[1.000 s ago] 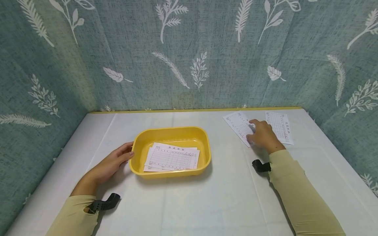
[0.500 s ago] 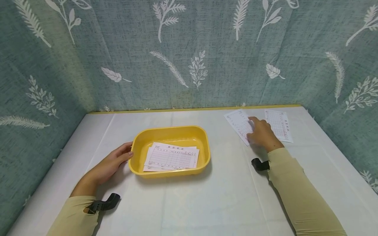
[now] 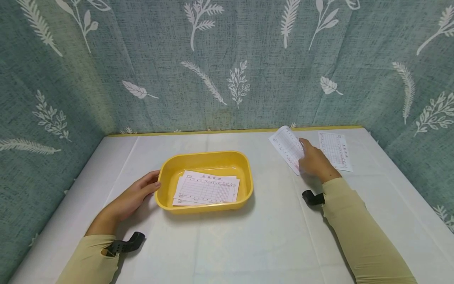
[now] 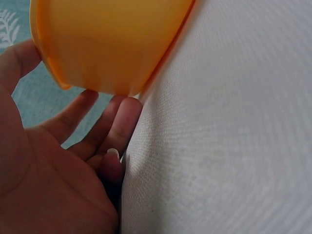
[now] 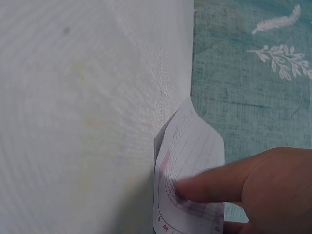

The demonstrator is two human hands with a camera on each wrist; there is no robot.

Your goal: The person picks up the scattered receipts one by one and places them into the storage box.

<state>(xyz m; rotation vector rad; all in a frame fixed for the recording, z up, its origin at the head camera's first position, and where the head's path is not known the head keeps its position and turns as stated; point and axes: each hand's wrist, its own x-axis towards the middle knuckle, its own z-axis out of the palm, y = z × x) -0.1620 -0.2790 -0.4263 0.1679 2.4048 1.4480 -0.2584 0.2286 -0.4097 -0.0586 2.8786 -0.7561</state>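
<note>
A yellow plastic tray stands left of centre on the table. Two or more printed receipt slips lie overlapping inside it. At its left end, my left hand touches the rim and outer wall with thumb and fingers, as the left wrist view shows on the tray wall. Over at the back right, my right hand pinches another receipt slip. That slip bends upward, with the thumb on its printed face in the right wrist view. The fingers beneath are mostly hidden.
One more receipt slip lies flat just right of my right hand. White cloth covers the table. A green leaf-patterned curtain rises behind the back edge and along both sides.
My right fingers have closed on the slip, and its far end has curled up off the table. The left hand and the tray stay where they were.
</note>
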